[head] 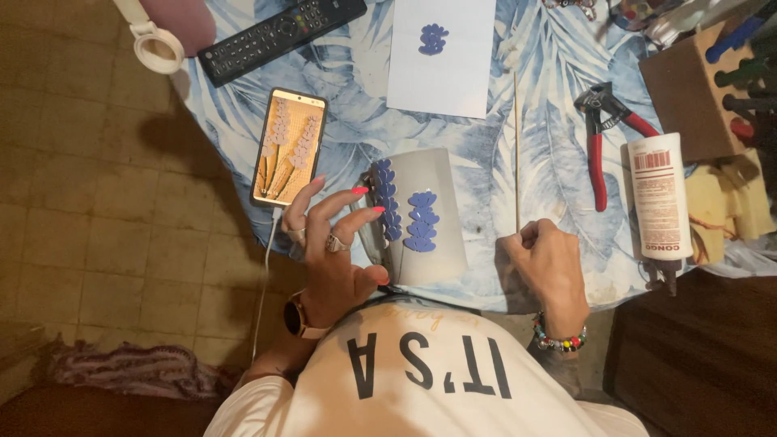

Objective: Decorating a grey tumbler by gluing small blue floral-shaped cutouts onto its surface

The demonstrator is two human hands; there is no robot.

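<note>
My left hand (pixel 336 243) hovers with fingers spread at the left edge of a grey sheet (pixel 437 174), its fingertips touching a blue scalloped paper strip (pixel 386 198) there. A second blue scalloped piece (pixel 422 221) lies on the sheet just to the right. My right hand (pixel 546 267) rests at the table's near edge, pinching the lower end of a thin wooden skewer (pixel 517 146) that runs away across the cloth.
A phone (pixel 289 146) showing a flower picture lies left of the sheet. Farther back are a remote (pixel 275 36), a white paper (pixel 441 57) with a blue cutout, red pliers (pixel 599 137), a white glue bottle (pixel 660 194) and a cardboard tool holder (pixel 696 89).
</note>
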